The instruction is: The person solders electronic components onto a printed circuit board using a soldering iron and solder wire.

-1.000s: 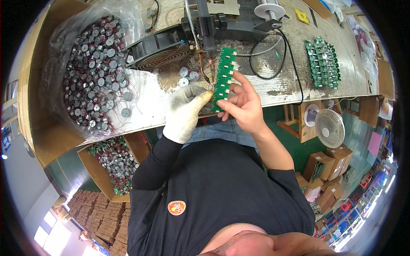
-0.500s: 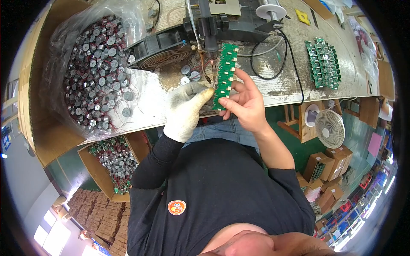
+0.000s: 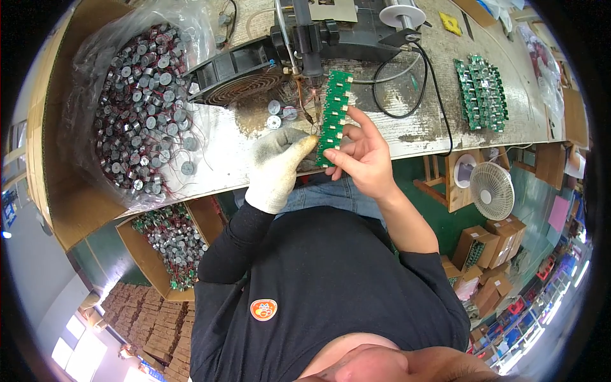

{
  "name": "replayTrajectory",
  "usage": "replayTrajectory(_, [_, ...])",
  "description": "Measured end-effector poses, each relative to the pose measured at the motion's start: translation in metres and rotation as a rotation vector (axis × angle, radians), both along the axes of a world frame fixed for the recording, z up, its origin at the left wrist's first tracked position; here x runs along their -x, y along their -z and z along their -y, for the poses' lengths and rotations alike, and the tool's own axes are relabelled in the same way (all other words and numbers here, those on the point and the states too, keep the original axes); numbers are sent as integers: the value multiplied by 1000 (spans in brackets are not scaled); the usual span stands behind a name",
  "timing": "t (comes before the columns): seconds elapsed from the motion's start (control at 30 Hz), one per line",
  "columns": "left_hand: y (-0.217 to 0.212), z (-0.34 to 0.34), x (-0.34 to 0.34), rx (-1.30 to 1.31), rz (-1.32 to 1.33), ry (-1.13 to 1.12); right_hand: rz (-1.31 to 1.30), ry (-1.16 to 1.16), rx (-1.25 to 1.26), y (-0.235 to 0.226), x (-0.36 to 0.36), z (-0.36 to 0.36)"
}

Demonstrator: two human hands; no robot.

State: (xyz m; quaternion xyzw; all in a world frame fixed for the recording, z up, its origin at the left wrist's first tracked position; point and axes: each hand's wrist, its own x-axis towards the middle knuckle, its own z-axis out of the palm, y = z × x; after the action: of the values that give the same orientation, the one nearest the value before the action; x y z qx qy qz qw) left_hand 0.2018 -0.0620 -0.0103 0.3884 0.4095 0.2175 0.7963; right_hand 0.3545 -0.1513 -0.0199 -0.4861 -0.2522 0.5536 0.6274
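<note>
A long green circuit board strip (image 3: 333,105) with a row of small white connectors stands tilted at the table's front edge. My bare right hand (image 3: 364,153) grips its lower part, thumb on the face and fingers along the right edge and behind. My left hand (image 3: 278,162), in a pale work glove, is closed in a pinch against the board's lower left edge. What its fingertips hold, if anything, is too small to make out. Just beyond the glove, the thin tip of a soldering fixture (image 3: 310,60) comes down beside the board. Several small round metal parts (image 3: 273,121) lie left of that tip.
A plastic-lined carton (image 3: 83,172) full of round metal parts with red wires fills the left. A black fan (image 3: 245,79) stands behind the glove. Stacked circuit boards (image 3: 482,94) lie far right, past a looped black cable (image 3: 439,89). Below is another filled carton (image 3: 143,254).
The board has dropped slightly and shifted a little left, with my right hand moving along. My gloved hand stays at the board's lower left edge.
</note>
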Motion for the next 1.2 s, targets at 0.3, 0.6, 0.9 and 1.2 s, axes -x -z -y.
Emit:
replayTrajectory(0.3, [-8, 0, -2, -116, -56, 31, -1, -7, -11, 0, 0, 1])
replayTrajectory(0.6, [-12, -3, -3, -44, -39, 37, -11, 0, -3, -7, 0, -2])
replayTrajectory(0.9, [-9, 0, -5, -23, -46, 36, -1, 13, 0, 0, 1, 5])
replayTrajectory(1.2, [-5, 0, -1, 2, -46, 26, 26, 1, 21, 0, 2, 3])
